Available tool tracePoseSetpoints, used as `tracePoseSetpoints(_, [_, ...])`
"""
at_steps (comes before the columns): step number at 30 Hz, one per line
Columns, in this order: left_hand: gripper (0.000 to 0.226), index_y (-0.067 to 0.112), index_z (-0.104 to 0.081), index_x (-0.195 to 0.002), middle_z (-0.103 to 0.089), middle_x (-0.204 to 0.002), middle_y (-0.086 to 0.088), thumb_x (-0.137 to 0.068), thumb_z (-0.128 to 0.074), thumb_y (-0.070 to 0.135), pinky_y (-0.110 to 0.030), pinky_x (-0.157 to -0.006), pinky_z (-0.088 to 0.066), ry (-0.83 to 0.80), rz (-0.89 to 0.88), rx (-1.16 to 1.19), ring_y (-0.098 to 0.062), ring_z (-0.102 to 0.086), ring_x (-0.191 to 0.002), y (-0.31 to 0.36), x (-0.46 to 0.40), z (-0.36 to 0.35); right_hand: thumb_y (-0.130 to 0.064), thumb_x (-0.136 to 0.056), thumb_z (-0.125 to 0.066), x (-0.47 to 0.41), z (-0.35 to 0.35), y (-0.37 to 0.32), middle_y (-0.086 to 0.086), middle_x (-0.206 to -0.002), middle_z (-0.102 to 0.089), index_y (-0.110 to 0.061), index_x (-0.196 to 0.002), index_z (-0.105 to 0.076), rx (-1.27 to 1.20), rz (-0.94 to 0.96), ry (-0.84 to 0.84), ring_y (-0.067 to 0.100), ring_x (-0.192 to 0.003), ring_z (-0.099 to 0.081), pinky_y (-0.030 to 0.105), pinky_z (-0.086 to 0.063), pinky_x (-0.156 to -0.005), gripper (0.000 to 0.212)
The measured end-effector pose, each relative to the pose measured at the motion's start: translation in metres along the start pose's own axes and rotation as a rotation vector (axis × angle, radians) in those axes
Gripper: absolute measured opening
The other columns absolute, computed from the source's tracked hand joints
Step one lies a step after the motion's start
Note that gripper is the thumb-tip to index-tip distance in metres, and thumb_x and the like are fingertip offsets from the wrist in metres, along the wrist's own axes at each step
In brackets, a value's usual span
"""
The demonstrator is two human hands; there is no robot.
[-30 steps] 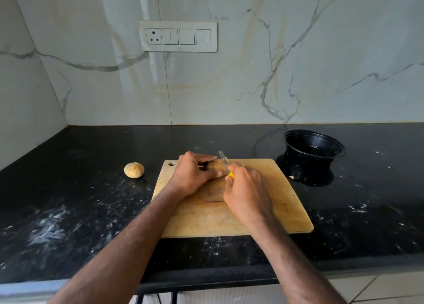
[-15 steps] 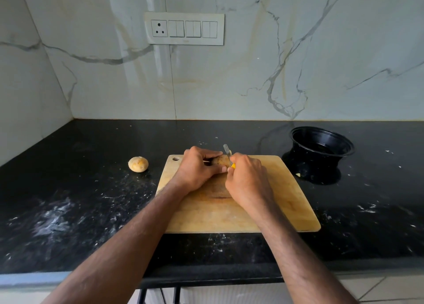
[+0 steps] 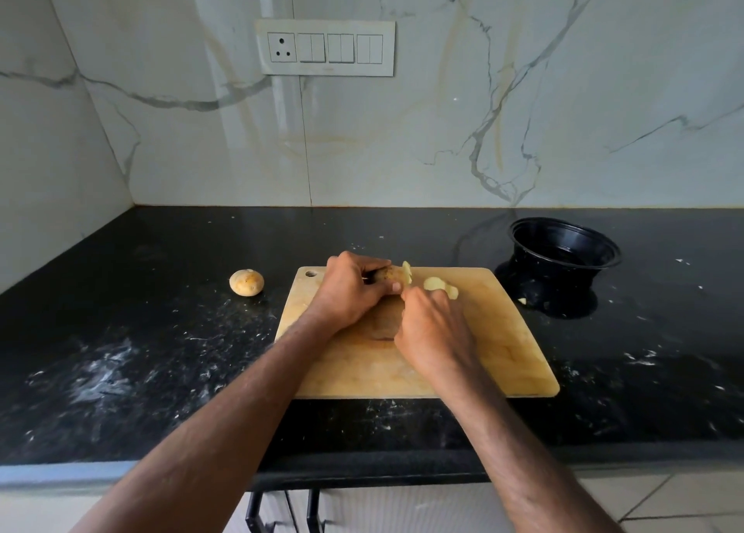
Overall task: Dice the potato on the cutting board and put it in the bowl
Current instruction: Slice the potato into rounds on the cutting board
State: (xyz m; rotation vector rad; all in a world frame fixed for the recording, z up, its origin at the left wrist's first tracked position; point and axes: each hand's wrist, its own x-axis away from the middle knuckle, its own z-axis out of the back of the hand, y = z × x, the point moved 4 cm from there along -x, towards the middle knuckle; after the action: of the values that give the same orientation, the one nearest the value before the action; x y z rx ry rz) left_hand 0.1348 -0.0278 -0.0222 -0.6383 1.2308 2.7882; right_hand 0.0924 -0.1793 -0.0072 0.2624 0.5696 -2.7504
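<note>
Black stone counter [image 3: 120,351] under a veined marble wall carries a wooden cutting board [image 3: 503,351], where a person is partway into cutting a potato [image 3: 388,275]. Left hand [image 3: 350,291] curls around the potato at the board's far edge, holding it down; right hand [image 3: 432,331] is closed just beside it, though the knife is hidden and its grip cannot be made out. Several pale slices [image 3: 439,285] lie on the board next to the cut end. Slicing appears barely begun: no cubes show, and the black bowl [image 3: 563,250] to the right looks empty. A second potato [image 3: 246,282] waits whole on the counter.
</note>
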Motion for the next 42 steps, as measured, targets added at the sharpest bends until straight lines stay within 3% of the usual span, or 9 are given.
tracePoseSetpoints(3, [0.052,0.013,-0.074,-0.12,-0.073,-0.121,-0.001,-0.076,-0.088,0.037,-0.018,-0.104,-0.043,0.004,-0.001,-0.001,-0.012,-0.066,-0.116,0.0,-0.001,0.001,-0.013,-0.097,-0.057,0.004,0.001,0.003,0.009,-0.115,-0.057,-0.015,-0.131,-0.054,0.002,-0.001,-0.031,0.019,-0.089,-0.043,0.031,-0.039,-0.072,0.034])
tracePoseSetpoints(5, [0.056,0.012,-0.074,-0.121,-0.072,-0.122,-0.002,-0.074,-0.089,0.038,-0.016,-0.102,-0.044,0.006,0.011,0.003,-0.012,-0.066,-0.115,0.0,0.0,0.002,-0.012,-0.097,-0.056,0.007,0.002,0.005,0.009,-0.114,-0.057,-0.015,-0.129,-0.055,0.006,0.003,-0.037,0.02,-0.09,-0.048,0.032,-0.042,-0.072,0.032])
tracePoseSetpoints(9, [0.058,0.013,-0.073,-0.122,-0.072,-0.122,0.001,-0.073,-0.089,0.038,0.002,-0.09,-0.038,0.004,0.02,0.012,-0.008,-0.066,-0.113,0.0,0.001,0.003,-0.013,-0.098,-0.057,0.011,0.003,0.01,0.008,-0.111,-0.059,-0.017,-0.127,-0.058,0.04,0.032,-0.01,0.023,-0.096,-0.056,0.034,-0.051,-0.075,0.029])
tracePoseSetpoints(14, [0.054,0.016,-0.073,-0.123,-0.073,-0.119,0.008,-0.075,-0.089,0.037,-0.024,-0.103,-0.049,-0.012,0.052,0.061,-0.006,-0.066,-0.111,-0.002,0.001,0.004,-0.02,-0.099,-0.056,0.007,0.012,0.031,0.005,-0.111,-0.066,-0.018,-0.123,-0.068,-0.065,-0.04,0.081,0.02,-0.09,-0.054,0.03,-0.045,-0.072,0.027])
tracePoseSetpoints(18, [0.055,0.018,-0.073,-0.123,-0.073,-0.119,0.011,-0.075,-0.089,0.038,-0.025,-0.101,-0.051,-0.017,0.065,0.076,-0.001,-0.065,-0.107,-0.004,0.0,0.003,-0.021,-0.1,-0.054,0.002,0.014,0.04,0.002,-0.111,-0.069,-0.017,-0.118,-0.07,-0.142,-0.078,0.083,0.022,-0.099,-0.061,0.029,-0.046,-0.077,0.024])
tracePoseSetpoints(22, [0.056,0.018,-0.072,-0.125,-0.072,-0.121,0.01,-0.076,-0.088,0.039,-0.022,-0.099,-0.051,-0.029,0.045,0.06,0.0,-0.064,-0.107,-0.005,-0.001,0.002,-0.021,-0.101,-0.054,-0.001,0.012,0.037,0.002,-0.117,-0.069,-0.017,-0.126,-0.065,-0.156,-0.056,0.111,0.023,-0.111,-0.059,0.034,-0.048,-0.09,0.028])
tracePoseSetpoints(28, [0.055,0.018,-0.07,-0.128,-0.071,-0.124,0.008,-0.079,-0.086,0.036,-0.023,-0.101,-0.052,-0.032,-0.012,0.025,-0.002,-0.065,-0.11,-0.002,-0.001,0.001,-0.024,-0.099,-0.056,-0.002,0.011,0.032,-0.001,-0.104,-0.071,-0.021,-0.125,-0.063,-0.114,-0.033,0.219,0.022,-0.097,-0.062,0.027,-0.036,-0.071,0.027])
tracePoseSetpoints(33, [0.052,0.017,-0.07,-0.127,-0.071,-0.126,0.006,-0.08,-0.086,0.029,-0.021,-0.1,-0.051,-0.026,-0.071,0.028,-0.004,-0.064,-0.113,0.001,0.001,0.001,-0.029,-0.095,-0.065,0.002,0.016,0.027,-0.005,-0.11,-0.074,-0.03,-0.129,-0.065,-0.077,0.006,0.274,0.02,-0.098,-0.068,0.03,-0.054,-0.077,0.035])
tracePoseSetpoints(42, [0.048,0.015,-0.071,-0.127,-0.071,-0.126,0.004,-0.082,-0.084,0.025,-0.024,-0.096,-0.054,-0.031,-0.129,-0.01,-0.008,-0.065,-0.114,0.007,0.003,0.001,-0.026,-0.094,-0.068,0.003,0.016,0.024,-0.003,-0.108,-0.075,-0.026,-0.126,-0.068,-0.105,0.01,0.317,0.02,-0.098,-0.069,0.033,-0.056,-0.08,0.033])
